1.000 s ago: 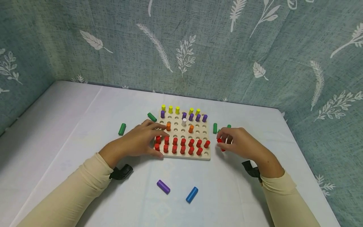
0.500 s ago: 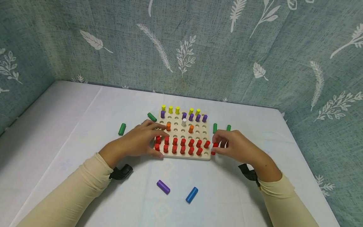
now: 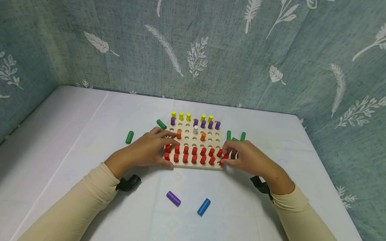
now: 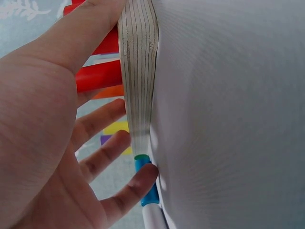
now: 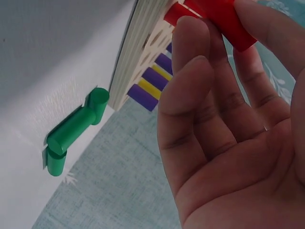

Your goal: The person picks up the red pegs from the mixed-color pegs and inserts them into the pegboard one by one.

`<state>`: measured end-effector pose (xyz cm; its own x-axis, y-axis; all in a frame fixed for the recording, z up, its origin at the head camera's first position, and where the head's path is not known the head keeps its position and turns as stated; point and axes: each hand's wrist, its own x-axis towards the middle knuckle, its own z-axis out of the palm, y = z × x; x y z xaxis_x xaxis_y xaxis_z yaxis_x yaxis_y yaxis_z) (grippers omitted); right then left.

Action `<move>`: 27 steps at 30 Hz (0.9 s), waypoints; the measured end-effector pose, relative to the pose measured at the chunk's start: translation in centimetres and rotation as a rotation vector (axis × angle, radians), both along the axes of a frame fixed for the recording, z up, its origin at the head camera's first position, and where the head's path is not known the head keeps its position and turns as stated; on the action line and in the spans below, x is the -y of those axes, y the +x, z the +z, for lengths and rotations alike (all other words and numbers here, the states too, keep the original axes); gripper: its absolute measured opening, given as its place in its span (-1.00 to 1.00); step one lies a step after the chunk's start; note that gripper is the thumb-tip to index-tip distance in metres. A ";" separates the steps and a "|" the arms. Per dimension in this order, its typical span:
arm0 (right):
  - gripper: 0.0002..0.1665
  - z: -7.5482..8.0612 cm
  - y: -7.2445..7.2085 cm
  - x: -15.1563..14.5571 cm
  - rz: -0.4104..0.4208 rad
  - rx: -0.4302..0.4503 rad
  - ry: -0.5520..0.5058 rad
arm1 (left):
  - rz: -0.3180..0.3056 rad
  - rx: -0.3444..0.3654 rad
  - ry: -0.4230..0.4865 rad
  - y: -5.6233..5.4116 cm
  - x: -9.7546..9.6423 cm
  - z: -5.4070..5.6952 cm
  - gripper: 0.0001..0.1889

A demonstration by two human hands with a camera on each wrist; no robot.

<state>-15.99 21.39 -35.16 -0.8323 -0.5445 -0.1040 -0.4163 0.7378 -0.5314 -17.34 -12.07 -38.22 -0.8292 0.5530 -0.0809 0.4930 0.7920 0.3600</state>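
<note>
A wooden pegboard (image 3: 196,166) lies on the table, with two front rows of upright red pegs (image 3: 194,159). My right hand (image 3: 247,157) pinches a red peg (image 5: 234,26) between thumb and fingers at the board's front right corner. Whether its lower end sits in the hole cannot be told. My left hand (image 3: 150,147) rests at the board's left side, fingers spread and thumb (image 4: 71,38) at the front edge. Behind the red rows stand two orange pegs (image 3: 203,137), a white peg (image 3: 195,129), several purple pegs (image 3: 210,125) and several yellow pegs (image 3: 188,116).
Right of the board lie three loose green pegs (image 5: 71,130). Two more are to the left, one green peg (image 3: 129,137) beyond my left wrist. A purple peg (image 3: 173,198) and a blue peg (image 3: 204,207) lie in front. A leaf-patterned cloth (image 3: 193,50) hangs behind the table.
My right hand has moved left with the red peg, from beside the board to its front right corner. My left hand has stayed in place.
</note>
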 end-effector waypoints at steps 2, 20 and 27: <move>-0.76 0.0 0.0 0.1 -0.004 -0.002 0.003 | 0.001 -0.003 0.005 0.0 0.0 0.0 -0.19; -0.75 -0.1 0.2 0.5 0.004 -0.020 0.022 | 0.009 0.004 0.016 0.3 -0.2 0.2 -0.20; -0.75 -0.3 0.1 0.7 0.018 -0.007 0.027 | 0.009 0.010 0.013 0.3 -0.2 0.4 -0.20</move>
<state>-15.93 20.68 -35.42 -0.8232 -0.5564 -0.1130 -0.4331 0.7440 -0.5088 -17.05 -11.91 -37.80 -0.8334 0.5466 -0.0823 0.4820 0.7915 0.3756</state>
